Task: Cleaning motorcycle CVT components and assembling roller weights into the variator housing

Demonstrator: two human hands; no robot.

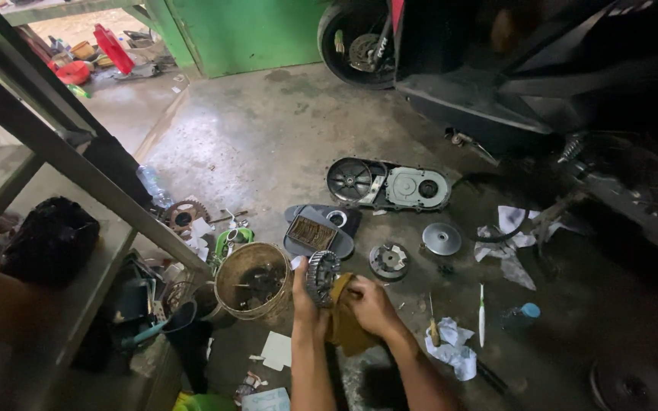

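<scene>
Finned metal pulley [322,276], round and grey with vanes around its rim, sits low in the middle of the view, held up off the concrete floor [268,144] between both hands. The left hand [304,293] grips it from the nine o'clock side, fingers curled over the rim, apparently to steady it on edge. The right hand [368,303] is closed on a mustard-yellow rag [342,320] pressed against the pulley's three o'clock face; the cloth hangs down towards six o'clock between the forearms.

At nine o'clock from the pulley, just beside the left hand, stands a round bucket [226,289] with dark small parts inside, likely kept close so pieces stay within reach. At twelve o'clock lies a dark oval cover [298,245] bearing a brown rectangular filter [312,231]. Towards two o'clock, near the hands, rest a slotted round plate [388,260] and a smooth dished disc [442,238], laid flat and apart on the floor. Beyond them, at one o'clock, is a long grey engine case cover [413,187] with a fan at one end.

At four o'clock lie a toothbrush [481,316], crumpled white cloths [455,350] and a small blue-capped bottle [522,313]. A scooter [542,84] fills the upper right corner.
</scene>
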